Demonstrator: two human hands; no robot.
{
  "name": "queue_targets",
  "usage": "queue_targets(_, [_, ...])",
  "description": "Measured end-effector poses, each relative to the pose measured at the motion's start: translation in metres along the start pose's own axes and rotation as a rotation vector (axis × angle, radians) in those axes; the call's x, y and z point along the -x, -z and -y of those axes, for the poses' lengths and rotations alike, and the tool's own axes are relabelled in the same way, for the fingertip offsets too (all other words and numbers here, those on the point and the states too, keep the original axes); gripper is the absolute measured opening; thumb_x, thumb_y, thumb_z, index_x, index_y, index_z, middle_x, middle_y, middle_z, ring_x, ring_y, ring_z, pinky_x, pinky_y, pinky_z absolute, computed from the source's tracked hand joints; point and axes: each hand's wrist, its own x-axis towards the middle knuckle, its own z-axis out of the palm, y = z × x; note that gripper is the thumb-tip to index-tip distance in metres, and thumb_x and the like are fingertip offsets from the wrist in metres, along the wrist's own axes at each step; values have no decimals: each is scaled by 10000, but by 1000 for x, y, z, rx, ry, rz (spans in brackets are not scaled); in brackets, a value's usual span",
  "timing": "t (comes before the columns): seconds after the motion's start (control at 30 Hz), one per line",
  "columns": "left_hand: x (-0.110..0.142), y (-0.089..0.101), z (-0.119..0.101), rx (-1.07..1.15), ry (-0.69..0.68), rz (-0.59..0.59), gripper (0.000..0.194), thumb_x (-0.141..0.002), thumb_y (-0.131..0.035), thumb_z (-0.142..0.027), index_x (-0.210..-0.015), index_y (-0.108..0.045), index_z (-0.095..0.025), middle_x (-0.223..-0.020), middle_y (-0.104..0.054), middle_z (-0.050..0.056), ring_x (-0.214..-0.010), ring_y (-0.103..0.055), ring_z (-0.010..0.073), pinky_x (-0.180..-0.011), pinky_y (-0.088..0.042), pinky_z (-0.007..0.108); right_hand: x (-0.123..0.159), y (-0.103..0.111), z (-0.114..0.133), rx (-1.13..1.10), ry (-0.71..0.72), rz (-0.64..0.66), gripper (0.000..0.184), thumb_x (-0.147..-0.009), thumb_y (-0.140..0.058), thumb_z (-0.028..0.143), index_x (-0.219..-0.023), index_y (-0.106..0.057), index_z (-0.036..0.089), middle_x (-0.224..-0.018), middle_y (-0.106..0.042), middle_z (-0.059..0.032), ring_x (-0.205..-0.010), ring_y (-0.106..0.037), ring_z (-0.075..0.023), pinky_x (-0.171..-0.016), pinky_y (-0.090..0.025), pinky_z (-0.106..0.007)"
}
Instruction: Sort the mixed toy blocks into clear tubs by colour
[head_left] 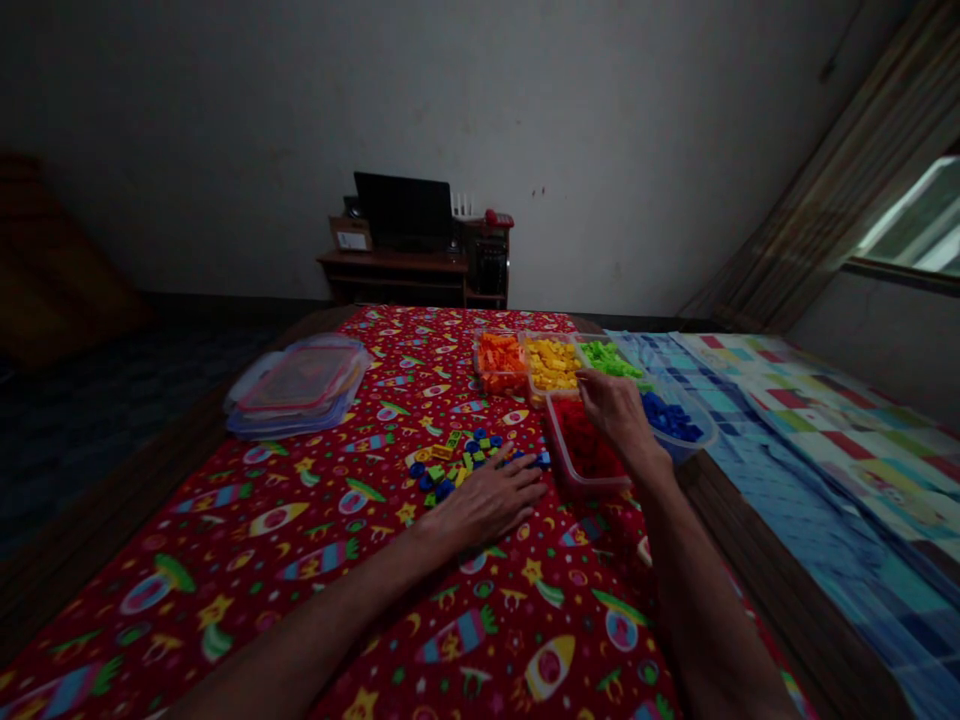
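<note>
My left hand [491,500] lies flat on the red rocket-print cloth [315,560], fingers stretched out toward a small heap of loose blue, yellow and green bricks [459,458]. Its fingertips touch the edge of that heap. My right hand [616,410] reaches over the clear tub of red bricks [581,450], fingers curled downward at the tub's far rim; whether it holds anything is hidden. Beside that tub sits a tub of blue bricks [675,420].
Tubs of orange [501,358], yellow [553,362] and green bricks [609,358] stand in a row behind. A stack of clear lids [300,385] lies at the left. A checked mat [810,430] spreads on the right. A desk with a monitor [409,235] stands by the far wall.
</note>
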Motion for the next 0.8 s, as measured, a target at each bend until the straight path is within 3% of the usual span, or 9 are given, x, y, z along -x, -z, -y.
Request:
queue_targets(0.13, [7,6,34,64,105,-9,293,-916,-473,-310,-1177,-586,-238,-1301,-571,68,-1313,-398,228,-1142,-168,477,6,-5,23,-35,92,107,281,-841,-451,138,-1040,-648,161,-799,-682,-94,-713,-595,-194,-669,-410,-279])
queue_targets(0.23, [14,19,60,282,164,-82,304,-908,-482,-348,-1155,-618,-237,-1263,-606,65,-1234,-492,204,-1090,-316,400,12,-10,41,-86,155,210,286,-802,-459,84,-1013,-641,151,-796,-664,-89,-702,-560,-180,-636,-370,-263])
queue_targets(0.37, [31,43,96,403,498,-171,343,-879,-460,-362,-1081,-666,-175,-1099,-691,78,-1016,-627,203,-912,-474,315,18,-23,60,-62,200,372,222,-817,-440,74,-854,-648,143,-688,-607,-57,-589,-466,-135,-561,-268,-257])
queue_targets(0.47, [45,52,116,351,688,-97,302,-801,-508,-305,-983,-703,-164,-1012,-715,73,-918,-651,219,-830,-497,305,23,-35,67,-30,272,484,187,-833,-462,100,-774,-636,138,-641,-568,-39,-546,-408,-114,-537,-223,-267])
queue_targets(0.6, [51,44,122,417,677,29,254,-742,-557,-278,-918,-716,-187,-916,-719,43,-818,-652,192,-725,-509,256,40,-47,75,-44,345,473,181,-885,-462,161,-830,-633,139,-705,-588,-51,-625,-469,-135,-581,-295,-259])
queue_targets(0.7, [48,32,118,412,589,22,272,-722,-576,-213,-956,-712,-193,-960,-700,48,-872,-636,188,-798,-502,272,58,-59,79,-105,437,366,249,-895,-451,138,-1114,-572,138,-1029,-608,-117,-939,-525,-195,-782,-387,-290])
queue_targets(0.8, [47,24,116,356,531,5,303,-716,-592,-167,-997,-704,-191,-1042,-677,72,-996,-604,208,-909,-467,313,70,-76,79,-178,530,309,405,-877,-466,99,-1277,-447,156,-1252,-499,-148,-1181,-408,-237,-949,-364,-370])
